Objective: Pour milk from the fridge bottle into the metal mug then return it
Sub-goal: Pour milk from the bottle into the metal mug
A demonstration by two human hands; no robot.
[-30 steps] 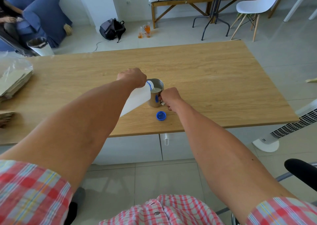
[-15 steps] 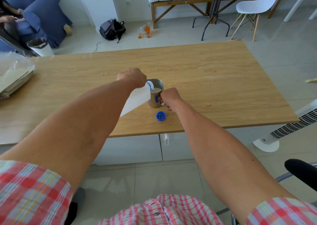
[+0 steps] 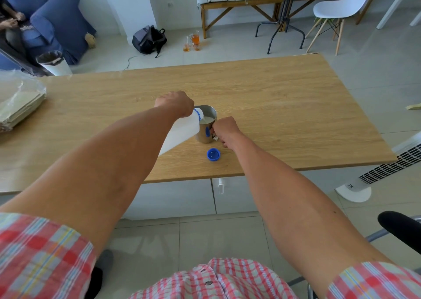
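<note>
A white plastic milk bottle (image 3: pixel 182 131) is tipped to the right, its blue-ringed mouth over the rim of the metal mug (image 3: pixel 206 125). White milk shows inside the mug. My left hand (image 3: pixel 175 103) grips the bottle near its top. My right hand (image 3: pixel 224 130) is closed on the mug's handle at the mug's right side. The blue bottle cap (image 3: pixel 213 154) lies upturned on the wooden table (image 3: pixel 284 107), just in front of the mug.
A plastic-wrapped stack of flat cardboard (image 3: pixel 18 104) sits at the table's left end. Beyond the far edge are a backpack (image 3: pixel 148 39), glasses on the floor (image 3: pixel 192 42), a bench and a white chair (image 3: pixel 337 9). A white fan (image 3: pixel 382 168) stands at the right.
Both hands, the bottle and the mug stay almost still. The milk level in the mug looks slightly higher. The view has shifted a little.
</note>
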